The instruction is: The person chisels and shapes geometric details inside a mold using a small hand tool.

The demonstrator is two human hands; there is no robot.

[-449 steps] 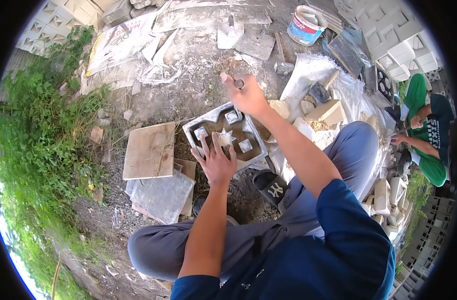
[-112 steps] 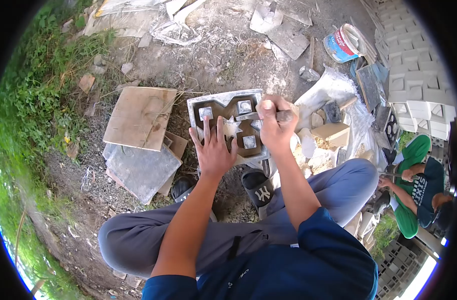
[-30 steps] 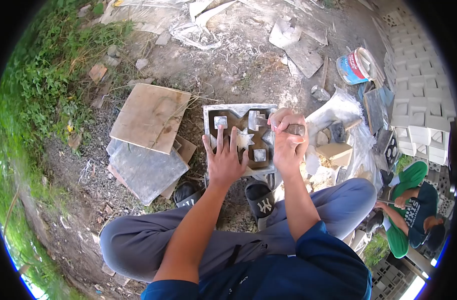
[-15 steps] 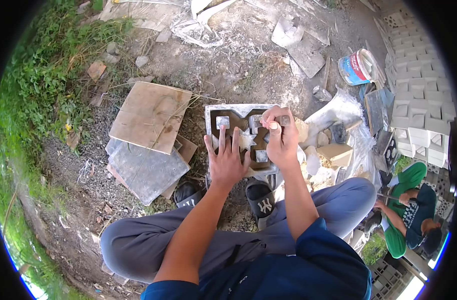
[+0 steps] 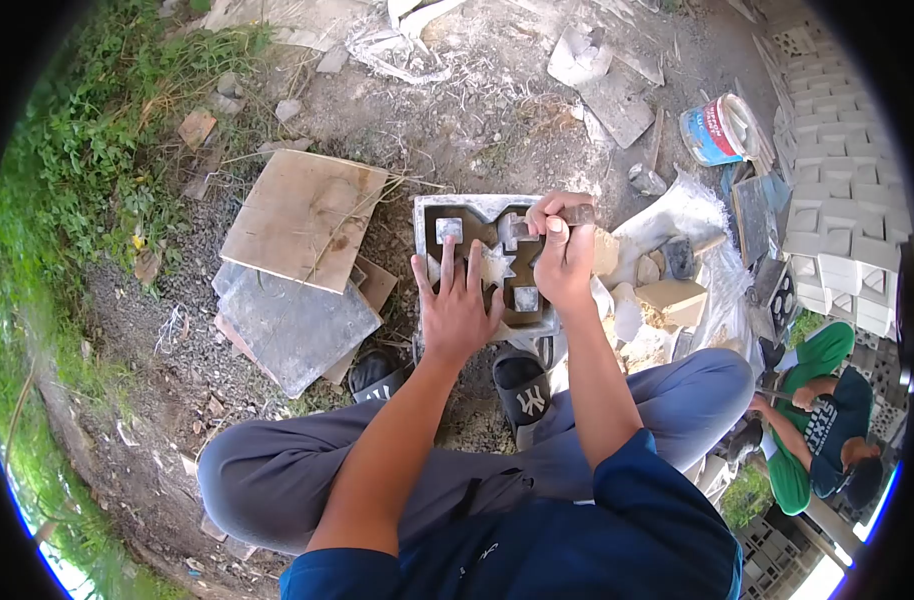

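Note:
A grey square mould [image 5: 439, 205] lies on the ground between my feet, with raised square blocks and a star shape [image 5: 498, 264] inside. My left hand [image 5: 459, 310] rests on its left and lower part, fingers spread, holding nothing. My right hand [image 5: 565, 250] is closed round the handle of a small tool [image 5: 580, 214] at the mould's upper right. The tool's flat end seems to lie by the upper right block; part of it is hidden by my fingers.
Wooden boards [image 5: 307, 215] and a grey sheet [image 5: 302, 325] are stacked at left. Broken pieces [image 5: 672, 300] lie on a white sack [image 5: 682, 215] at right, below a paint bucket [image 5: 719, 132]. A co-worker [image 5: 827, 425] sits at far right beside patterned blocks [image 5: 842, 200].
My right hand has gone from raised above the mould, 15 seconds ago, to its right side with the tool. Over the last second it shifted slightly upward; my left hand stays on the mould.

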